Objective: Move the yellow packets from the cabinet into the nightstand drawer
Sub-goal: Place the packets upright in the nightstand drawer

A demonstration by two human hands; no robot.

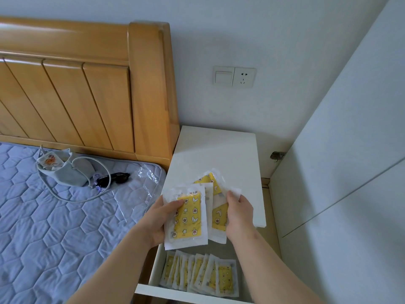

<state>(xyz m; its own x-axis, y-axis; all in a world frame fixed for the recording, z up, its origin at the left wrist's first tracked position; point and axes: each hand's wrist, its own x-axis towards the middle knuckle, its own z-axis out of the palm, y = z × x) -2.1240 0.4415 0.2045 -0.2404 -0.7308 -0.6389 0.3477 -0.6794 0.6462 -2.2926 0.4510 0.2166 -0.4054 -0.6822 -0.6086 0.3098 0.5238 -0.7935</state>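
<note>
Bottom centre of the frame: nightstand drawer (153,290) pulled open, white front rim nearest the camera. Inside it, a row of yellow packets (201,273) stands on edge, overlapping and leaning, filling the visible width.

Just above the drawer, centre frame: both forearms reach in from the bottom.
- Left hand (161,218) grips a small stack of packets (188,216), thumb pressed across the front one, fingers behind. Clear wrapper; the yellow insert is printed with stars, moons and flowers.
- Right hand (237,212) has fingers curled round a looser fan of packets (215,189), whose corners splay up and to the left. The fan overlaps the left-hand stack at its right edge.
- Both bundles are held over the back of the drawer and the front edge of the nightstand top (217,150).

Left half of the frame: quilted blue mattress (54,227). On it lie a grey pouch (65,172) with a white cord, dark sunglasses (114,177) just to its right, and a loose clear wrapper near the mattress corner.

Upper left: wooden headboard (76,84). Upper centre on the wall: switch and socket plate (233,76). Right edge: white cabinet door (339,172).
</note>
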